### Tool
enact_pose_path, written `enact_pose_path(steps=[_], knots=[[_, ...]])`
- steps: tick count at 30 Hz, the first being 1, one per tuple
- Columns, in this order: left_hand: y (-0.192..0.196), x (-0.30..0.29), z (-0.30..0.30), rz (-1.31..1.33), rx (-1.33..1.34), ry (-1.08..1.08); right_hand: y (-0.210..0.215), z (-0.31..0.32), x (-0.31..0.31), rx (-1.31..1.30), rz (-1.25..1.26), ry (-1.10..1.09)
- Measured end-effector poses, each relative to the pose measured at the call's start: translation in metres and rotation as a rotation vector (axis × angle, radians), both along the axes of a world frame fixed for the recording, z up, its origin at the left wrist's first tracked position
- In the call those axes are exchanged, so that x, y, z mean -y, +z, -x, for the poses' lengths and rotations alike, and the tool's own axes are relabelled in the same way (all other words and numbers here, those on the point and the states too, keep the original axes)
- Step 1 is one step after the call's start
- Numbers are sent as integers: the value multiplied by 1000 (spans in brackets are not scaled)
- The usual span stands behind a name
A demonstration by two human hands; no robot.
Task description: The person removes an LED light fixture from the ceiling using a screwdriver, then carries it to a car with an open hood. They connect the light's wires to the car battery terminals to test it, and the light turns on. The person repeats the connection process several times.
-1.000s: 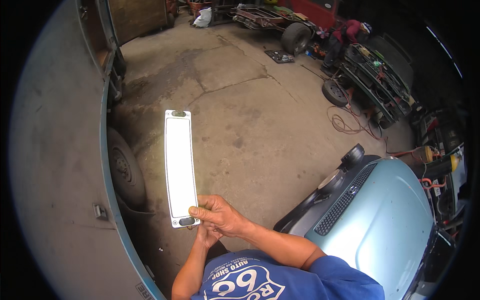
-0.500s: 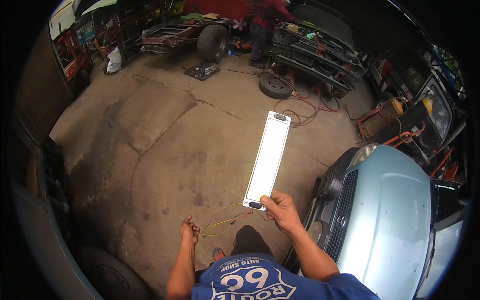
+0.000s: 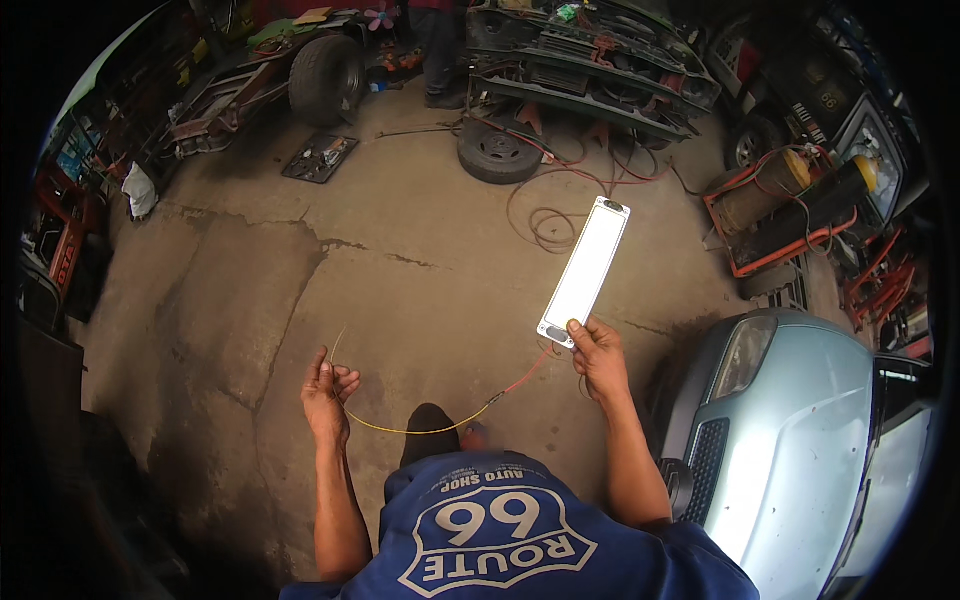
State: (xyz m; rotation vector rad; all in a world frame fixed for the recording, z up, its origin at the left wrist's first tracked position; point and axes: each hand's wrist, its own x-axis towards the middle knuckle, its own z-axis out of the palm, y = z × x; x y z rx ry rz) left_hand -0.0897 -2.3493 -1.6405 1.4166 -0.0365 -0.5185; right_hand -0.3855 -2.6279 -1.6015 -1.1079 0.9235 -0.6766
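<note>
In my right hand (image 3: 600, 362) is a long white rectangular light panel (image 3: 588, 265), pinched near its lower end with the thumb on the front. The panel's face glares white inside a thin dark outline, and a small black fitting sits at each end. From its lower end runs a wire (image 3: 425, 432), red at first, then yellow past a dark joint. Its yellow part sags in a curve across to my left hand (image 3: 326, 400), where thumb and forefinger pinch it and the other fingers are partly curled. The wire's thin free end (image 3: 342, 338) sticks up beyond the fingers.
A light blue car (image 3: 800, 440) stands close on my right. Gas cylinders on a red cart (image 3: 775, 220) are behind it. Ahead lie a loose wheel (image 3: 497, 152), coiled hoses (image 3: 545, 228) and a tray of parts (image 3: 320, 158). A person (image 3: 433, 55) stands by a stripped vehicle.
My hands have moved farther apart, the left one leftward and up, the right one rightward and up with the panel. The wire between them is stretched out longer. The view has shifted.
</note>
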Motion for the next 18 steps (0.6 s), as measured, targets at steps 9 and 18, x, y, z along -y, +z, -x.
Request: enact_pose_path(steps=[9, 18], knots=[[6, 340, -230, 85, 163, -56, -1, -205, 328, 25, 102, -161], [59, 724, -385, 208, 344, -376, 4, -336, 636, -5, 60, -265]])
